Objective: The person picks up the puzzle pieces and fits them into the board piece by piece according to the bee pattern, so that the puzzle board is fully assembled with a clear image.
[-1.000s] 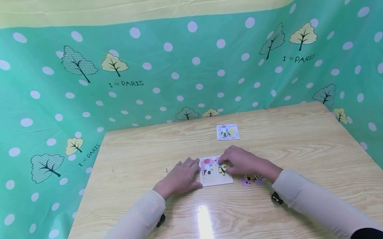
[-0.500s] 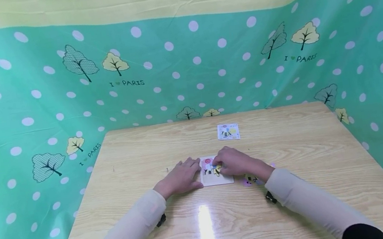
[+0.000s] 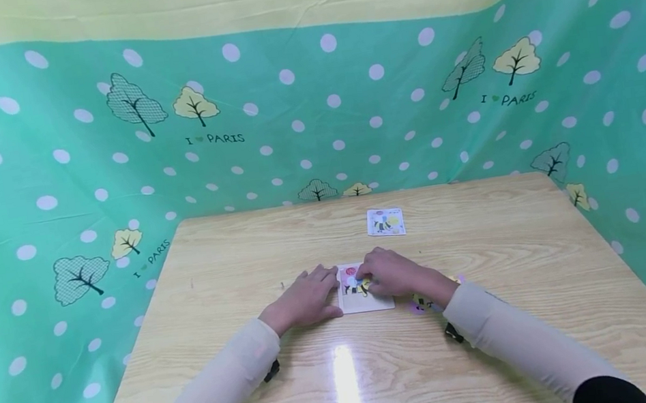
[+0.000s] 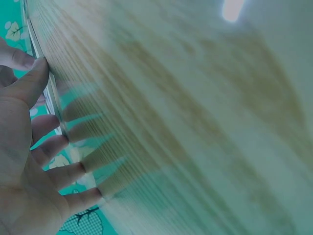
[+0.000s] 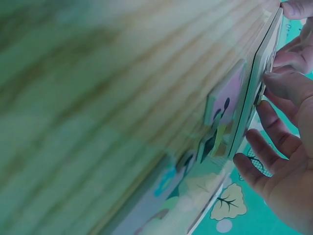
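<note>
A small white puzzle tray (image 3: pixel 368 304) lies mid-table, its upper part filled with printed pieces and its lower strip bare. My left hand (image 3: pixel 306 299) rests at the tray's left edge, fingers spread and thumb by the lower corner. Over the tray's right side, my right hand (image 3: pixel 394 273) pinches a yellow-and-black puzzle piece (image 3: pixel 365 288) down against the fitted pieces; its fingers hide part of it. In the right wrist view, the thumb and index finger of that hand meet at the tray's face. Under the right forearm lie loose puzzle pieces (image 3: pixel 421 304), partly covered.
A square picture card (image 3: pixel 385 222) with a bee design lies farther back on the wooden table (image 3: pixel 243 254). Green dotted cloth (image 3: pixel 311 114) hangs around the back and sides. Light glares off the tabletop near the front.
My right hand has moved a little left, taking the yellow-and-black puzzle piece from the tray's right side to beside the fitted pieces. My left hand has stayed in place.
</note>
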`<state>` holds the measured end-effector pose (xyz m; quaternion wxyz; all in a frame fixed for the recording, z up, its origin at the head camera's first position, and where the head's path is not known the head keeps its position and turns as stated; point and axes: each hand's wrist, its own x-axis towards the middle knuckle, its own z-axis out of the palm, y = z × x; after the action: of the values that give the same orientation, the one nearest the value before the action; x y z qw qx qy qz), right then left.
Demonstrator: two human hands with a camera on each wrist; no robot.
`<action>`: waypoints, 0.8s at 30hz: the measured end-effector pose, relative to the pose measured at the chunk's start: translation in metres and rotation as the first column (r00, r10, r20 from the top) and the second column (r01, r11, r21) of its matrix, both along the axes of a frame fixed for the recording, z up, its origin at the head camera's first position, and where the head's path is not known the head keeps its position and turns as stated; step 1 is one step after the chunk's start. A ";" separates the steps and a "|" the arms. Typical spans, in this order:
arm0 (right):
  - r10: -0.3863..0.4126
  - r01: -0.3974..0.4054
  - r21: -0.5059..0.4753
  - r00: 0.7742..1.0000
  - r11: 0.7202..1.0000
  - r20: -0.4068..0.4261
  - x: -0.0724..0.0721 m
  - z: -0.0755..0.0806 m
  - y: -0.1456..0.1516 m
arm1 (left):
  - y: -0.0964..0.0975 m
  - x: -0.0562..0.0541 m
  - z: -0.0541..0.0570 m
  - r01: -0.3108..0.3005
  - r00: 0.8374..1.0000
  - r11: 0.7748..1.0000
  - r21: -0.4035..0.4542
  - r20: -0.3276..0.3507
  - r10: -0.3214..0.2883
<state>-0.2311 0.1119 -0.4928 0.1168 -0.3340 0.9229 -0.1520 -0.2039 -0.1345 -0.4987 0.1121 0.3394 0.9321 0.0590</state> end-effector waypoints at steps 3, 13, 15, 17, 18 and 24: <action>0.007 -0.007 0.000 1.000 1.000 -0.010 0.000 -0.001 0.000 | 0.000 0.000 0.000 0.002 1.000 1.000 -0.004 -0.001 -0.002; 0.026 -0.025 0.033 0.999 0.999 -0.039 -0.001 -0.003 -0.001 | 0.000 -0.002 -0.003 0.010 1.000 1.000 -0.017 -0.025 -0.010; 0.023 -0.022 0.038 0.999 0.999 -0.036 0.000 -0.002 -0.001 | 0.000 -0.002 -0.004 0.013 0.999 1.000 -0.015 -0.030 -0.013; 0.026 -0.024 0.043 0.999 0.999 -0.036 0.000 -0.001 -0.001 | 0.000 -0.002 -0.004 0.012 0.999 1.000 -0.012 -0.030 -0.013; 0.029 -0.027 0.047 0.999 0.999 -0.037 0.000 0.000 -0.002 | 0.000 -0.002 -0.004 0.011 1.000 1.000 -0.010 -0.028 -0.011; 0.044 -0.042 0.063 0.999 0.997 -0.031 0.003 0.002 -0.003 | 0.000 -0.002 -0.005 0.005 1.000 1.000 -0.012 -0.018 -0.005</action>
<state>-0.2285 0.1093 -0.4906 0.1156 -0.3522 0.9216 -0.1153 -0.2061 -0.1349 -0.5036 0.1061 0.3416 0.9325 0.0500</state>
